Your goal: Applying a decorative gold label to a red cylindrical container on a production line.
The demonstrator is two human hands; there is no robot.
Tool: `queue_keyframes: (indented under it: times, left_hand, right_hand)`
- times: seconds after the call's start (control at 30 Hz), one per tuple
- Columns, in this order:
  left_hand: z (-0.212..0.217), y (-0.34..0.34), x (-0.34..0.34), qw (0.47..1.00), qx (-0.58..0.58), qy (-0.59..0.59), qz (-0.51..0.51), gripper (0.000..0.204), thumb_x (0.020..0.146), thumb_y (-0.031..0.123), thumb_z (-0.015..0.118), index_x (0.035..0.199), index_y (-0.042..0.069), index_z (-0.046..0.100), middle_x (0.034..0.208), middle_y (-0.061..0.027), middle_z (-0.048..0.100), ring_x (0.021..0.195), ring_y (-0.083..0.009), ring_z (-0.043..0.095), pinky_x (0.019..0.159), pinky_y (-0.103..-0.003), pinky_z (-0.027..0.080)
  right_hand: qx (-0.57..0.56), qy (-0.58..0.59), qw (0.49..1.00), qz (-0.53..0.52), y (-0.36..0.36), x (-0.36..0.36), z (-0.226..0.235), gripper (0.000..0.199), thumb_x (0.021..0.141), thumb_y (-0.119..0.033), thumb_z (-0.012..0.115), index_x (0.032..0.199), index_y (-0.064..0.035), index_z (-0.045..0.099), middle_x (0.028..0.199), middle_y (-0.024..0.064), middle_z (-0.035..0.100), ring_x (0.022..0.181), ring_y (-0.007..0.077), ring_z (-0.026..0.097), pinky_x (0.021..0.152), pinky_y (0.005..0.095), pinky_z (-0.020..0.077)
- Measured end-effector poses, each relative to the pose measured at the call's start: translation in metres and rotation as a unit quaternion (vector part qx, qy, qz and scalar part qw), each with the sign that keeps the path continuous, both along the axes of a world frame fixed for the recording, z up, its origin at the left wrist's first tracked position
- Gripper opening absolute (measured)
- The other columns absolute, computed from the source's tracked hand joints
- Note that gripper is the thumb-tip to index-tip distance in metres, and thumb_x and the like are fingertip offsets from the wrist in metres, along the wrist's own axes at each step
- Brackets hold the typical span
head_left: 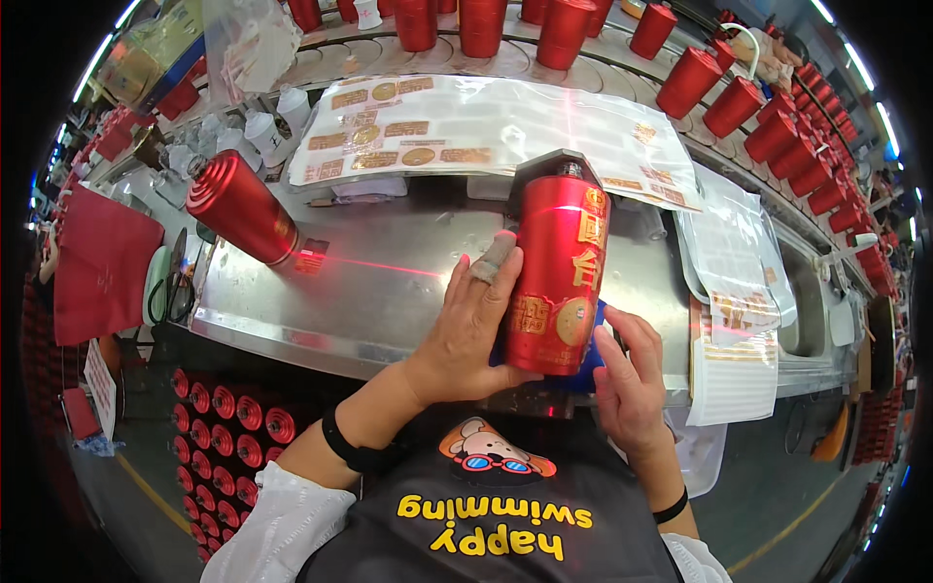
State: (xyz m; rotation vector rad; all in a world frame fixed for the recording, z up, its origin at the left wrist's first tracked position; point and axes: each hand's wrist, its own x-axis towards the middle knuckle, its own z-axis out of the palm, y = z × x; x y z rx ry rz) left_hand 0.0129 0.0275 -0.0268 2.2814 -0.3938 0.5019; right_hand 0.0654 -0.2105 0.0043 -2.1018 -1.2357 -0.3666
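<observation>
A red bottle (555, 272) with gold characters and gold emblem stickers lies tilted in front of me, its neck end away from me against a dark angular holder (559, 165). My left hand (466, 325) rests along the bottle's left side, its thumb at the base and a grey cover on one finger. At the lower right of the bottle is my right hand (632, 384), fingers bent and apart, close to a blue piece (591, 361) partly hidden under the bottle. Whether its fingertips touch the bottle I cannot tell. Another red bottle (243, 209) stands at the left of the metal bench.
Sheets of gold stickers (486, 131) lie across the back of the metal bench (360, 282), with more sheets (729, 243) at the right. Red bottles (481, 27) line the conveyor behind. Several red bottles (224, 437) stand below left. A sink (805, 316) is far right.
</observation>
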Motion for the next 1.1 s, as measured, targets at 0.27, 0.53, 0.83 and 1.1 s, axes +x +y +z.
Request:
queue_keyframes:
  times: [0.27,0.53,0.83,1.1]
  left_hand:
    - [0.019,-0.004,0.001,0.995,0.075,-0.061,0.036,0.107,0.065,0.046,0.083,0.148,-0.001,0.033,0.144,-0.0280,0.040,0.130,-0.0443,0.041,0.114,-0.060,0.018]
    - [0.017,-0.003,0.003,0.995,0.083,-0.055,0.017,0.108,0.068,0.043,0.082,0.150,-0.001,0.028,0.153,-0.0288,0.029,0.140,-0.0428,0.034,0.115,-0.058,0.017]
    - [0.009,-0.008,0.004,0.999,0.013,-0.036,0.012,0.117,0.070,0.042,0.083,0.153,-0.003,0.014,0.156,-0.0320,0.017,0.146,-0.0444,0.022,0.117,-0.057,0.014]
    - [0.004,0.002,0.005,0.950,-0.284,0.113,-0.069,0.082,0.099,0.041,0.054,0.153,-0.004,0.012,0.158,-0.0278,0.016,0.149,-0.0348,0.015,0.120,-0.040,0.013]
  right_hand:
    - [0.037,0.130,0.990,-0.033,0.008,0.003,0.006,0.042,0.097,-0.009,0.055,0.136,0.0059,0.049,0.136,0.0240,0.050,0.122,0.0366,0.051,0.104,0.0408,0.0410]
    - [0.056,0.164,0.984,-0.052,0.004,0.010,0.003,0.045,0.097,-0.011,0.058,0.138,0.0051,0.047,0.135,0.0231,0.053,0.120,0.0324,0.055,0.101,0.0383,0.0439]
    - [0.203,0.180,0.958,-0.091,0.009,0.015,0.002,0.035,0.095,-0.002,0.058,0.130,0.0040,0.052,0.111,0.0139,0.068,0.084,0.0137,0.066,0.076,0.0264,0.0530]
    - [0.188,0.243,0.949,-0.071,0.005,0.016,0.006,0.034,0.098,-0.001,0.053,0.131,0.0007,0.055,0.116,0.0156,0.065,0.101,0.0169,0.064,0.080,0.0260,0.0516]
